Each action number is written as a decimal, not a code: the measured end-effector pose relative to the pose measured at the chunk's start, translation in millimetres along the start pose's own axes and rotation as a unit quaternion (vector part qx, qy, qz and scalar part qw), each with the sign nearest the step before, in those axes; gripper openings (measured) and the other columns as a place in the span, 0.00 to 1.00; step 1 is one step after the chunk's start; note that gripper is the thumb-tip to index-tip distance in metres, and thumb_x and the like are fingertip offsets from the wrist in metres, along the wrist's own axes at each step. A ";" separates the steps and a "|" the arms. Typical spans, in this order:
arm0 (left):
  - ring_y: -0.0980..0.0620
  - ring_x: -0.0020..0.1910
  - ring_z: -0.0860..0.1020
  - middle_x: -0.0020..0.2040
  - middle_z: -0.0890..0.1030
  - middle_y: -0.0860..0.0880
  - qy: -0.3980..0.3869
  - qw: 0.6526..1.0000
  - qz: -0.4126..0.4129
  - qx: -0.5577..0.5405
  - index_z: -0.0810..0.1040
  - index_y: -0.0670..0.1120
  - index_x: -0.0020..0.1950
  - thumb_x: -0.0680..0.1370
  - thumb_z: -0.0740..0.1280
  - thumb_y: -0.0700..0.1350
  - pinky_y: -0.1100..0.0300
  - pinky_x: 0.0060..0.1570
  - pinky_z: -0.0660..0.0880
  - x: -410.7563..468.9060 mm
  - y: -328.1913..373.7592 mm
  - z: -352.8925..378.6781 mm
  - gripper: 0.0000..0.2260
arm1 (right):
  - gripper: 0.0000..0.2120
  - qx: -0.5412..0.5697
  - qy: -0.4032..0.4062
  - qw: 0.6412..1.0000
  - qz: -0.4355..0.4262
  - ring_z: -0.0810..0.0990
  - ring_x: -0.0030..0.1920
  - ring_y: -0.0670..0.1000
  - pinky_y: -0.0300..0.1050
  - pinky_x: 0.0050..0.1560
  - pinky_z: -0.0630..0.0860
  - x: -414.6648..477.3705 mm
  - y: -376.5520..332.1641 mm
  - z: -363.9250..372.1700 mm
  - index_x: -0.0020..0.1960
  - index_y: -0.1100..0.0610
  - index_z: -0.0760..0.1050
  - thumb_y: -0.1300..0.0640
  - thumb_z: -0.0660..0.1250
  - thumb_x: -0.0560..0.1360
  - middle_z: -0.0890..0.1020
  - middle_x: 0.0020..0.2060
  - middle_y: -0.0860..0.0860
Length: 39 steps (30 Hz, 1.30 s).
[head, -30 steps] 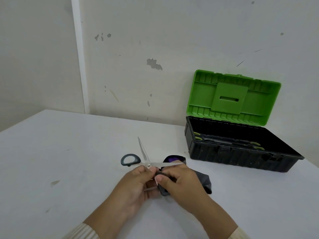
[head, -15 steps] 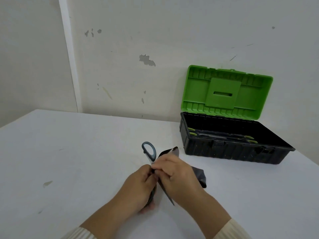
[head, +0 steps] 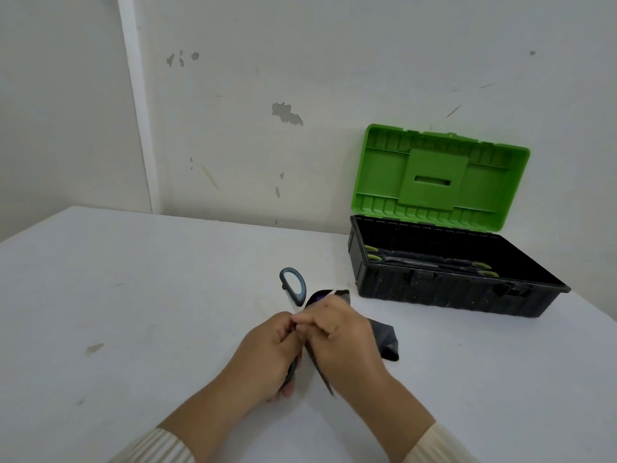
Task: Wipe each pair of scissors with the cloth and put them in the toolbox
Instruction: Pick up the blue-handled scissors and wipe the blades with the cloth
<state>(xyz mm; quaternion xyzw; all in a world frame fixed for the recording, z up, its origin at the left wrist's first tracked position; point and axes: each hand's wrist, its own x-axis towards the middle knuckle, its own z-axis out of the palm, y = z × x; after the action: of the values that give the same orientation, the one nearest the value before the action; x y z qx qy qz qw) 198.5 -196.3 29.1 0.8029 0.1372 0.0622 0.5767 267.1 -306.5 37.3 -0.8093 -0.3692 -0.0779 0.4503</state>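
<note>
White table (head: 133, 295), nothing fancy. The left hand (head: 267, 349) has its fingers curled round the lower handle of the open scissors (head: 302, 289), whose other loop pokes up past the knuckles. The right hand (head: 337, 332), touching the left, pinches the dark cloth (head: 387, 339) onto them near the pivot, over the table. Further right the black toolbox (head: 434, 295) sits with its green lid (head: 434, 175) up against the wall (head: 334, 61). Green-handled scissors (head: 372, 257) lie along its bottom; can't tell how many pairs.
</note>
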 end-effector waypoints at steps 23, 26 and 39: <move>0.54 0.16 0.67 0.21 0.71 0.47 0.011 1.000 0.015 0.021 0.67 0.44 0.37 0.80 0.59 0.45 0.66 0.19 0.62 2.4 -2.1 -4.6 0.12 | 0.06 -0.040 0.100 0.994 -0.033 0.75 0.43 0.34 0.24 0.45 0.69 11.5 17.2 -1.7 0.44 0.56 0.82 0.64 0.68 0.71 0.77 0.40 0.47; 0.52 0.17 0.68 0.23 0.72 0.46 0.018 1.000 0.013 0.015 0.68 0.43 0.39 0.80 0.59 0.46 0.65 0.20 0.62 4.2 -4.6 -5.2 0.12 | 0.07 -0.040 0.065 0.996 -0.036 0.75 0.42 0.38 0.24 0.44 0.69 5.5 12.8 2.2 0.44 0.57 0.82 0.65 0.67 0.71 0.75 0.39 0.45; 0.54 0.16 0.67 0.22 0.70 0.47 0.023 0.999 0.020 0.016 0.67 0.41 0.40 0.80 0.59 0.45 0.67 0.19 0.62 4.7 -2.8 -6.0 0.11 | 0.07 -0.034 0.083 0.996 0.012 0.73 0.45 0.33 0.23 0.44 0.68 8.3 7.7 -0.8 0.44 0.58 0.82 0.65 0.65 0.73 0.72 0.39 0.40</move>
<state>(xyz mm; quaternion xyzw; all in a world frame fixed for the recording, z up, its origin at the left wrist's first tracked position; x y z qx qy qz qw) 201.0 -188.7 28.1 0.8128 0.1352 0.0899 0.5595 278.4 -305.3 36.4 -0.8191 -0.3181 -0.1522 0.4525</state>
